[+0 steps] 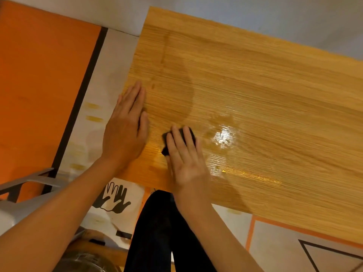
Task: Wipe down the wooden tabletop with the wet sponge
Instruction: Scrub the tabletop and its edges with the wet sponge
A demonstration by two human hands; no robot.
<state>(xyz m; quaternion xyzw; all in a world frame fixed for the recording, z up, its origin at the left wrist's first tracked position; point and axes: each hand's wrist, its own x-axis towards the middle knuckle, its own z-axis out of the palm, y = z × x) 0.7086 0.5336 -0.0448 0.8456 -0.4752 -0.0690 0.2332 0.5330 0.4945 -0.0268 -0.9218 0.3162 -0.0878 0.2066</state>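
The wooden tabletop (255, 91) fills the middle and right of the view, with a shiny wet patch (224, 137) and a darker damp band toward its left part. My right hand (186, 160) lies flat near the front left edge, pressing a dark sponge (167, 143) onto the wood; only the sponge's left side and top edge show under my fingers. My left hand (127, 126) rests flat on the tabletop's left edge, fingers together, holding nothing.
An orange floor panel (43, 85) with a black stripe lies left of the table. A grey chair part (29, 185) sits at lower left. My dark trouser leg (161, 232) stands below the table's front edge. Printed floor paper with hand shapes (114, 199) is underfoot.
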